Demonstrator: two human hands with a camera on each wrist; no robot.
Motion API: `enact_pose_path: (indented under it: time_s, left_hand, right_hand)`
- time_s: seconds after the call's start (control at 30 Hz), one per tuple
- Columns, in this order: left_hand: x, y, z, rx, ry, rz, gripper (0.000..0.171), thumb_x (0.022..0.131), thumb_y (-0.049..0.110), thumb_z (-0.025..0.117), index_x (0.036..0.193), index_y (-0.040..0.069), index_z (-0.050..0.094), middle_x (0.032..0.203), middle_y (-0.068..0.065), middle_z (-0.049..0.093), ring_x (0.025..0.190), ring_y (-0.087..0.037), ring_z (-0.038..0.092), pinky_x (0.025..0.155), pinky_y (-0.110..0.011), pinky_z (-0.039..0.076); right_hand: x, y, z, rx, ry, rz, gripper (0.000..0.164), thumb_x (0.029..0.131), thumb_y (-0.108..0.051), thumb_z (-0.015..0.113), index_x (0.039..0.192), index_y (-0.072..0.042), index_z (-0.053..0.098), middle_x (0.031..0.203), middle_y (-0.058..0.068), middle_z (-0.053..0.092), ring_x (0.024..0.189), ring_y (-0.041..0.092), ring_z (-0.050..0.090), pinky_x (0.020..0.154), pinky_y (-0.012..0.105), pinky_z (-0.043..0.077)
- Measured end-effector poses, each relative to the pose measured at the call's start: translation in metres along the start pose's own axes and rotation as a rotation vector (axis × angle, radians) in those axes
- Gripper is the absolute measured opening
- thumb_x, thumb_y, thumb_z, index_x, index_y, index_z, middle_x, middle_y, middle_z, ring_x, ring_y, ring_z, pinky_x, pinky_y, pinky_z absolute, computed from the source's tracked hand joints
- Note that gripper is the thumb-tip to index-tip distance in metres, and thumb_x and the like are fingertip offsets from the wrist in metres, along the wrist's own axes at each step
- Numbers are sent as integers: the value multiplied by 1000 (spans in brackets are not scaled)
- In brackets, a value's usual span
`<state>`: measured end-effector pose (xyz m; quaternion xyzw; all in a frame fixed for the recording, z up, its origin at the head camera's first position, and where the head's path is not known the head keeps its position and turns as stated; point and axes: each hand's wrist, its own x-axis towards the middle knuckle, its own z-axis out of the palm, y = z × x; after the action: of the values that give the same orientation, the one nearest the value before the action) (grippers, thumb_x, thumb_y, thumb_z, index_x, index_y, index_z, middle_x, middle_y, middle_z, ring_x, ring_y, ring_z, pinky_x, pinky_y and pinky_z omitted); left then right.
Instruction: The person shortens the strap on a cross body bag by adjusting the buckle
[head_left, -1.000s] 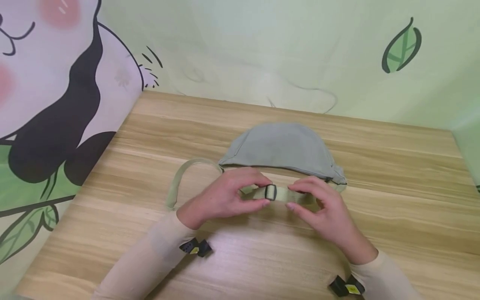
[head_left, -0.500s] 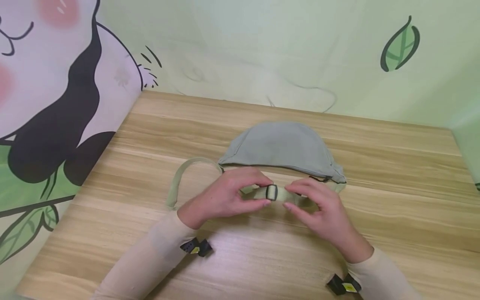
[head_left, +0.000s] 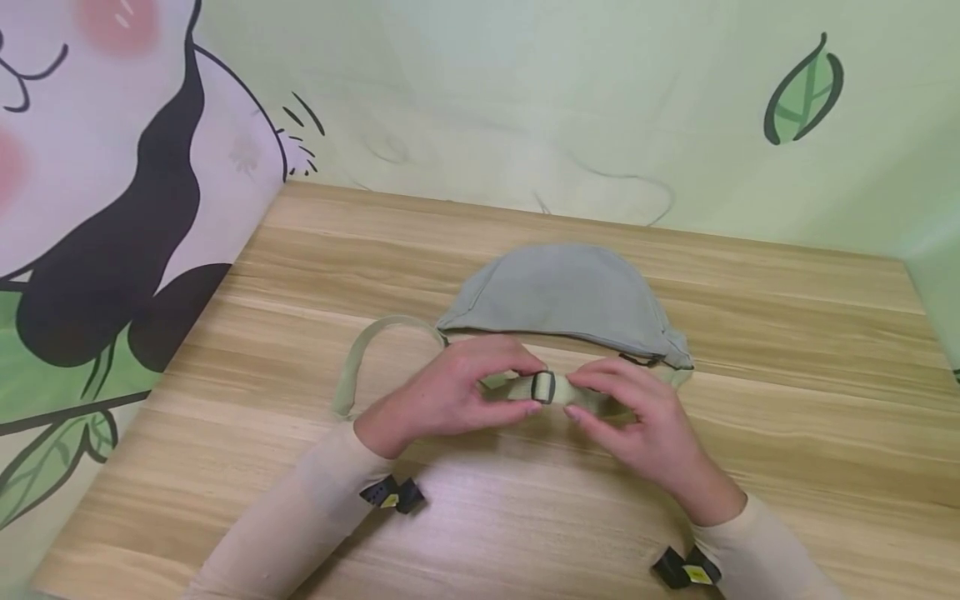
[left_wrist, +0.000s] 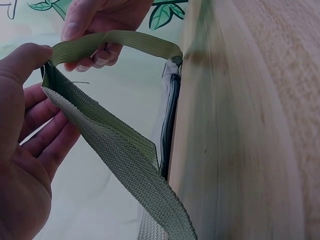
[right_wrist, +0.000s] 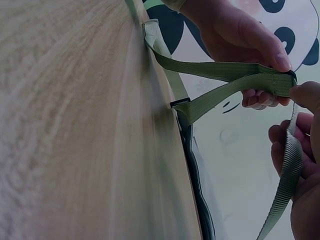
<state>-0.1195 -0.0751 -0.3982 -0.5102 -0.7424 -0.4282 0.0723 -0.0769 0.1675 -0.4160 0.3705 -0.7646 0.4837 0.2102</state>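
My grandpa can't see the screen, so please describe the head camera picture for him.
A person's left fingers pinch a dark buckle on a pale green strap; the right fingers hold the strap beside it. Behind them, a grey bag lies on a wooden table.

One grey crescent-shaped fabric bag (head_left: 562, 287). One pale green woven webbing strap (head_left: 348, 375). Two black rectangular strap fittings show: a slider (head_left: 552, 387) and a bar (right_wrist: 180, 102) by the bag. Two bare hands, a left hand (head_left: 453, 389) and a right hand (head_left: 645, 417). Two cream sleeves (head_left: 307, 500). One wood-grain bench (head_left: 795, 408).
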Motion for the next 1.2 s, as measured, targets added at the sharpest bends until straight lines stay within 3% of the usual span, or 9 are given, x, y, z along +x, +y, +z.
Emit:
enact_pose_path:
  time_s: [0.27, 0.6, 0.93, 1.2]
  left_hand:
    - [-1, -2, 0, 3, 6, 0, 28, 84, 22, 74, 109, 13, 67, 102, 8, 66, 92, -1, 58, 82, -18, 50]
    - [-2, -3, 0, -2, 17, -10, 27, 86, 26, 72, 109, 13, 67, 102, 8, 66, 92, 0, 58, 83, -19, 50]
    - [-2, -2, 1, 1, 9, -18, 27, 84, 24, 73, 109, 14, 67, 102, 8, 66, 92, 0, 58, 83, -20, 50]
    - [-1, -1, 2, -3, 1, -8, 29, 82, 23, 75, 108, 13, 68, 103, 7, 67, 94, -2, 58, 86, -16, 48]
  right_hand:
    - [1, -3, 1, -6, 38, 15, 32, 76, -13, 79, 103, 1, 69, 101, 13, 66, 93, 19, 61, 88, 18, 47]
    - [13, -18, 2, -27, 87, -89, 22, 82, -12, 74, 95, 5, 69, 95, 17, 66, 89, 23, 63, 88, 18, 49]
    - [19, -28, 1, 7, 74, -49, 20, 78, -5, 75, 94, 5, 69, 95, 18, 66, 90, 24, 63, 89, 21, 49]
    - [14, -16, 7, 28, 62, -64, 21, 79, -7, 76, 95, 3, 69, 95, 17, 67, 90, 25, 64, 90, 23, 49]
